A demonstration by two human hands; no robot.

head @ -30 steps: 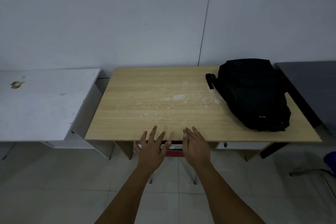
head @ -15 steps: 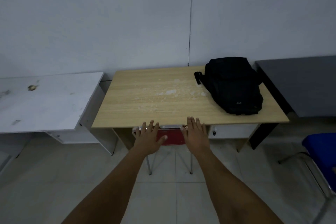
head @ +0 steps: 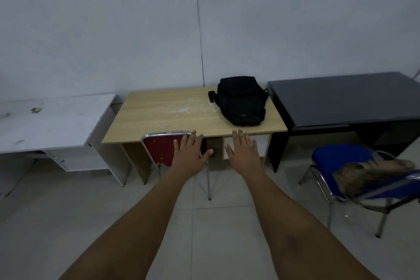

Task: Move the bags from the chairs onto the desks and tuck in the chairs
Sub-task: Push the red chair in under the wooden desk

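three desks stand in a row against a pale grey wall (head: 136, 29): a scuffed white desk (head: 52, 120) on the left, a light wood-grain desk (head: 172, 116) in the middle, and a glossy black desk (head: 345, 100) on the right. a black fabric backpack (head: 241, 101) lies on the far right part of the wooden desk's top, near its edge beside the black desk. a red padded chair with a chrome frame (head: 160, 150) is pushed in under the front of the wooden desk, its backrest close against the desk edge.

both bare arms reach forward. the left hand (head: 189, 155) is spread flat, fingers apart, in front of the right side of the red backrest; whether it touches the chair cannot be told. the right hand (head: 243, 152) is also flat with fingers extended, holding nothing, in front of the desk's front edge.

to the right, in front of the black desk, a blue padded chair with a chrome frame (head: 341, 161) stands pulled out on the pale tiled floor (head: 216, 223), and a brown bag (head: 368, 175) lies across it.
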